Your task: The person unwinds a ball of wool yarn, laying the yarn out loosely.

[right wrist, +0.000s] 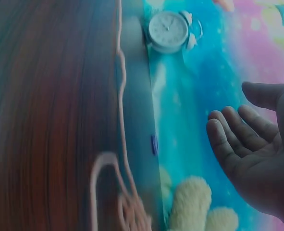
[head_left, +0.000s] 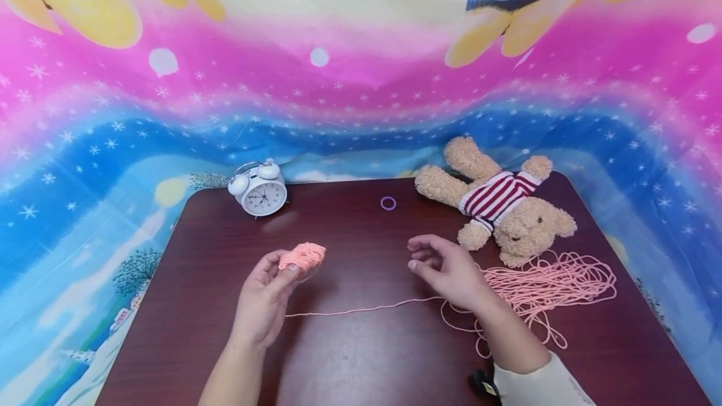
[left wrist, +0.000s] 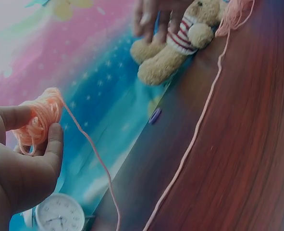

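Note:
A small wound bundle of peach yarn (head_left: 304, 257) is pinched between the thumb and fingers of my left hand (head_left: 264, 302), above the table. From the bundle a strand (left wrist: 94, 149) hangs down, and a long strand (head_left: 361, 311) runs across the tabletop to the right. There it joins a loose, looped heap of the same yarn (head_left: 564, 284). My right hand (head_left: 451, 270) hovers beside that heap with its fingers loosely bent and nothing in them; its palm shows in the right wrist view (right wrist: 257, 159).
A white twin-bell alarm clock (head_left: 263, 196) stands at the back left of the brown table (head_left: 350, 362). A purple ring (head_left: 388, 203) lies at the back middle. The teddy bear (head_left: 493, 202) in a striped top lies back right. A small black object (head_left: 482, 383) sits by the right sleeve.

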Demonstrator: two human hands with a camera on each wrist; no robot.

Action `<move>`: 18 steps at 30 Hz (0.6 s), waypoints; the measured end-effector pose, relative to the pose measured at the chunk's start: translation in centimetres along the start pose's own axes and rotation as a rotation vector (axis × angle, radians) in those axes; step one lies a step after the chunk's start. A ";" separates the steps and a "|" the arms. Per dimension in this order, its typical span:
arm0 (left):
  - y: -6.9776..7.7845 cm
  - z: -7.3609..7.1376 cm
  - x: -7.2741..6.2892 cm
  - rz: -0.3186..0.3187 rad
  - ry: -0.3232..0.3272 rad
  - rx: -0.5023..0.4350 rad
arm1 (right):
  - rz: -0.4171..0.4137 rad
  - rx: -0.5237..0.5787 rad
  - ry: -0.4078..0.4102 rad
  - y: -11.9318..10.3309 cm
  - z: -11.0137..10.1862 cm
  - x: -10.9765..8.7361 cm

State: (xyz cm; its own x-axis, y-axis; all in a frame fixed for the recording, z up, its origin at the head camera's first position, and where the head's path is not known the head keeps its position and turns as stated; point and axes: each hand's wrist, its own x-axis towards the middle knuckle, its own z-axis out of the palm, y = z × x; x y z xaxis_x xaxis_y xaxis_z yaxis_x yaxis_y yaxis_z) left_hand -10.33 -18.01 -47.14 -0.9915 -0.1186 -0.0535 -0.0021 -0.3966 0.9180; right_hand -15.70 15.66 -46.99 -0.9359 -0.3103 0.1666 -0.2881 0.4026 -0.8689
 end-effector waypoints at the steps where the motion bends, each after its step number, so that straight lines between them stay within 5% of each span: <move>1: -0.1 0.3 0.0 -0.004 -0.010 0.002 | -0.001 0.009 -0.007 -0.2 0.5 0.2; 18: -1.4 4.4 -0.1 -0.062 -0.113 0.021 | -0.029 0.216 -0.206 -3.3 8.8 2.1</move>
State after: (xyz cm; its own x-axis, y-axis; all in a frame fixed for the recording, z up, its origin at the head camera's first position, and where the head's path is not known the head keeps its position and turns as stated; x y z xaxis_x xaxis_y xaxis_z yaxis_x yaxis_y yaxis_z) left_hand -10.85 -13.45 -46.71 -0.9977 0.0090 -0.0674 -0.0657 -0.3810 0.9223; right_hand -14.97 6.08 -47.83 -0.8607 -0.4964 0.1136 -0.2434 0.2051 -0.9480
